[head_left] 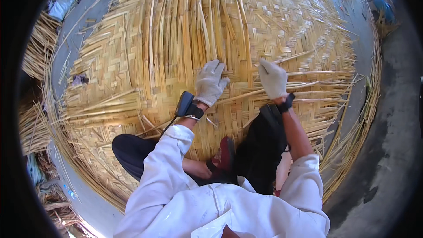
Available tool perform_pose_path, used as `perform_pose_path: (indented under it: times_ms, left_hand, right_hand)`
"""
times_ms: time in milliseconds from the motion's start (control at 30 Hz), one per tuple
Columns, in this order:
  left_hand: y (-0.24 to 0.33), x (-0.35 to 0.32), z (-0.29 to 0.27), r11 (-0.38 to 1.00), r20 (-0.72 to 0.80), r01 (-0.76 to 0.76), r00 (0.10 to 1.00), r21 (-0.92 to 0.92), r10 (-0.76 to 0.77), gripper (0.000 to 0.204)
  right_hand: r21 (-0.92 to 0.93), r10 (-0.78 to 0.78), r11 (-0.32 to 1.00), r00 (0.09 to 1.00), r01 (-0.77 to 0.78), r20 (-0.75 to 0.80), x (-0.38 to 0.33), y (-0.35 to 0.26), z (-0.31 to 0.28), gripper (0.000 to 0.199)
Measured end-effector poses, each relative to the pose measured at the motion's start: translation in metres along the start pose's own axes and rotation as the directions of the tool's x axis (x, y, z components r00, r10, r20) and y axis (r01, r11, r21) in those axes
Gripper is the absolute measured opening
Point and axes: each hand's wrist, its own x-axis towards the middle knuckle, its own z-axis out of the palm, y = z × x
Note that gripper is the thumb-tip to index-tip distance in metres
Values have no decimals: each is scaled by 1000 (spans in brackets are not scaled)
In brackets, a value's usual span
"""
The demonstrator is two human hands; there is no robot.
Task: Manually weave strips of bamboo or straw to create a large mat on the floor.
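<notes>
A large woven reed mat point(291, 22) spreads on the floor beneath me, its weave made of flat yellow strips. Loose lengthwise strips point(176, 31) run away from me over its middle. My left hand point(210, 83), in a whitish knit glove, lies on the near ends of these strips with thumb and fingers apart. To its right, my gloved right hand point(273, 80) is closed around a thin reed strip point(302, 54) that slants out to the right. More crosswise strips point(317, 84) stick out beside that hand.
I sit on the mat, a dark red shoe point(225, 152) beneath me. Reed bundles point(38, 46) and a pale plastic bag point(64, 3) lie at the left. Long loose reeds point(359, 136) line the right edge; a blue object point(384, 9) is far right.
</notes>
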Motion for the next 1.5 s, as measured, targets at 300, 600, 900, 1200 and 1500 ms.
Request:
perform_pose_path:
  times_ms: [300, 600, 900, 1200, 1500]
  left_hand:
    - [-9, -22, 5, 999, -7, -29, 1000, -15, 29, 60]
    - [4, -12, -2, 993, 69, 2, 998, 120, -11, 58]
    - [-3, -23, 4, 995, 114, -39, 993, 90, 29, 52]
    - [-8, -24, -5, 983, 142, -110, 986, 145, 89, 51]
    - [-26, -112, -107, 992, -12, -75, 997, -105, 74, 43]
  right_hand:
    - [-555, -298, 696, 886, 456, 355, 27, 1, 14, 16]
    - [-329, 148, 921, 594, 208, 791, 82, 27, 14, 39]
    - [-691, 142, 642, 834, 333, 534, 52, -32, -14, 27]
    - [-671, -81, 658, 918, 342, 389, 4, -8, 3, 12]
    - [-621, -81, 632, 837, 463, 541, -16, -2, 52, 21]
